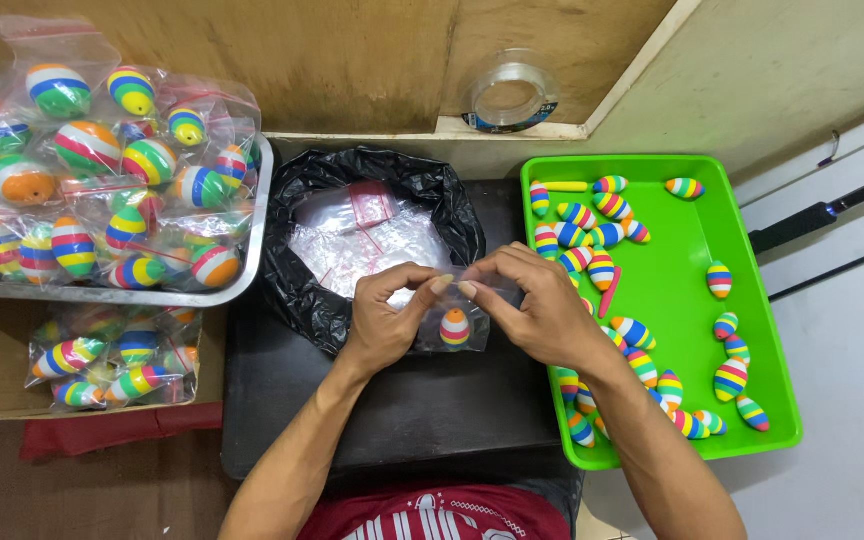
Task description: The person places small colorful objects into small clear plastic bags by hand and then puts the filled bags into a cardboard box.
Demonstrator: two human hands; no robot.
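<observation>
Small clear bag with one striped float inside hangs between both hands at the centre, above the black table; left hand and right hand pinch its top edge, each grip clamped on the plastic; sealing seems the step in hand, needing even pressure along the strip; at 9 o'clock, the metal tray holds bagged floats; at 3 o'clock, the green tray holds loose floats; at 12 o'clock, the black bag holds empty bags.
</observation>
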